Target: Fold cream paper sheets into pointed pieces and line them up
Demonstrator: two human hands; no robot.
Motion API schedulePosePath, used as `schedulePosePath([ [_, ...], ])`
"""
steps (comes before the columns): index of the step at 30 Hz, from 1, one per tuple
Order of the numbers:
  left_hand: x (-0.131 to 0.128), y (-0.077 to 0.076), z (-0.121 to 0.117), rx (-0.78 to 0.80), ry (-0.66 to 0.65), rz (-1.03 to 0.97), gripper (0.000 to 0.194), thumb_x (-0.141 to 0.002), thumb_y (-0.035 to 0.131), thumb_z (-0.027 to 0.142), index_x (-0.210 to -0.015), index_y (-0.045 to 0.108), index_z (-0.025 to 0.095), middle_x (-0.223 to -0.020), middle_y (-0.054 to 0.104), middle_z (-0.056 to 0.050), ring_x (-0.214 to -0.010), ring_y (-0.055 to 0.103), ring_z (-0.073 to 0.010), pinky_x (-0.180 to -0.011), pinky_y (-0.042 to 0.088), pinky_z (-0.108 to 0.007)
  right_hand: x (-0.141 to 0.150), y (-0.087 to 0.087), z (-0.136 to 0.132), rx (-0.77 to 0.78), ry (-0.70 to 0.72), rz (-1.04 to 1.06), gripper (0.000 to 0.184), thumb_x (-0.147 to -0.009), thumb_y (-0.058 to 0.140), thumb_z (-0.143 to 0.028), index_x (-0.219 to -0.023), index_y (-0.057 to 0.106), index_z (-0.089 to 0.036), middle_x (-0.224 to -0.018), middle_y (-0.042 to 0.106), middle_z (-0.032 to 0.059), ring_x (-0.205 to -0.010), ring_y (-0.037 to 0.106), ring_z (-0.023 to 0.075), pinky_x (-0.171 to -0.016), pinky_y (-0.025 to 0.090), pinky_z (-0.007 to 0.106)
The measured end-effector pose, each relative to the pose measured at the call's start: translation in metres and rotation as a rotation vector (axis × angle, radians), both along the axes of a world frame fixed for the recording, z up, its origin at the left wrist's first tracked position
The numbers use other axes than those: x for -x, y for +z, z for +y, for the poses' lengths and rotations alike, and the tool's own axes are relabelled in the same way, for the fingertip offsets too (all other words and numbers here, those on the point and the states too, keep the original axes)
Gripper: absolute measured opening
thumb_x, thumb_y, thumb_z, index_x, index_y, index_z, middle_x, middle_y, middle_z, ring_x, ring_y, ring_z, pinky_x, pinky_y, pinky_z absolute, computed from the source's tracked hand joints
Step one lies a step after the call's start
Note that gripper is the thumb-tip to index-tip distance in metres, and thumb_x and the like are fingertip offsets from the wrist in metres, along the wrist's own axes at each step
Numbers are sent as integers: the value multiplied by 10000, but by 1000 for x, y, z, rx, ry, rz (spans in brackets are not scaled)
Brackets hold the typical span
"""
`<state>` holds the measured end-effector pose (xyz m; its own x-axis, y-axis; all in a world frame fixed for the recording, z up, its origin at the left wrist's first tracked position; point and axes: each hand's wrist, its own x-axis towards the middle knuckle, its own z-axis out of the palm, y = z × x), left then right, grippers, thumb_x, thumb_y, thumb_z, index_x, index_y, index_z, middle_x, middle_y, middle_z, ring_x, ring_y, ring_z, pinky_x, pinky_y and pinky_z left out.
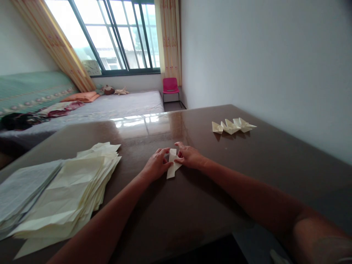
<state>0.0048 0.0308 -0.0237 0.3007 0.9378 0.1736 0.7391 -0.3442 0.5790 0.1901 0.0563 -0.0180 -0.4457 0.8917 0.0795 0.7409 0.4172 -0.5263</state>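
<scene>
A cream-coloured strip of folded paper [172, 167] lies at the middle of the brown table, with a flap sticking out on its right side. My left hand [157, 164] is at its left edge, thumb and fingers curled against the paper. From the right, my right hand [189, 155] holds it with the thumb pressed on the paper and the index finger raised near its top end. Farther back on the right stand several folded paper pieces [233, 125] with pointed tips, set in a row.
On the left of the glossy table [209, 205] lies a loose stack of cream paper sheets [74, 183], beside a stack of greyish-white sheets [24, 187]. Beyond the table are a bed [129, 102] and a pink chair [171, 85]. A white wall [264, 66] runs along the right.
</scene>
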Motion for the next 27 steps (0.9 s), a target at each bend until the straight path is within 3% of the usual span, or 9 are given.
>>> schedulePosePath([
  [5,1,-6,3,150,96,-297,549,-727,627,268,-1237,459,151,-1111,591,-103,-623,605,-112,-562,529,-277,2,-9,8,126,89,324,610,-744,648,-180,-1292,386,-126,-808,653,1,-733,610,129,-686,446,237],
  [8,-1,-5,3,278,102,-528,327,-752,616,342,-996,543,137,-914,622,-53,-637,608,-122,-529,540,-262,0,-10,10,174,116,400,561,-741,645,-150,-1256,423,-149,-767,634,-21,-702,595,116,-661,449,227],
  [11,-4,-1,1,332,135,-661,296,-747,632,417,-815,555,139,-685,581,13,-582,572,-95,-521,533,-224,-2,-8,9,187,88,430,490,-738,662,-156,-1190,474,-164,-750,623,-27,-682,590,114,-641,457,224],
  [16,-6,3,-1,396,185,-766,338,-720,667,448,-776,569,129,-627,573,23,-554,562,-71,-513,513,-181,1,-2,2,-208,28,360,197,-804,637,-233,-998,658,-200,-959,609,39,-857,577,136,-782,456,264],
  [18,-6,3,-1,413,176,-781,350,-710,680,454,-786,579,127,-636,589,16,-571,580,-78,-534,523,-189,3,-1,0,-284,39,282,189,-843,602,-275,-999,697,-226,-970,614,45,-893,570,145,-824,438,270],
  [22,-6,2,-2,419,146,-803,362,-700,698,454,-797,585,124,-678,615,3,-626,612,-93,-598,551,-214,7,-3,-1,-221,55,180,249,-868,567,-340,-1046,702,-230,-954,676,55,-899,587,163,-813,435,270],
  [27,-9,0,-3,420,129,-817,321,-731,688,405,-819,554,127,-711,618,3,-653,639,-95,-626,566,-219,6,-6,5,-114,78,250,246,-877,536,-351,-945,720,-202,-860,717,29,-757,613,139,-683,423,227],
])
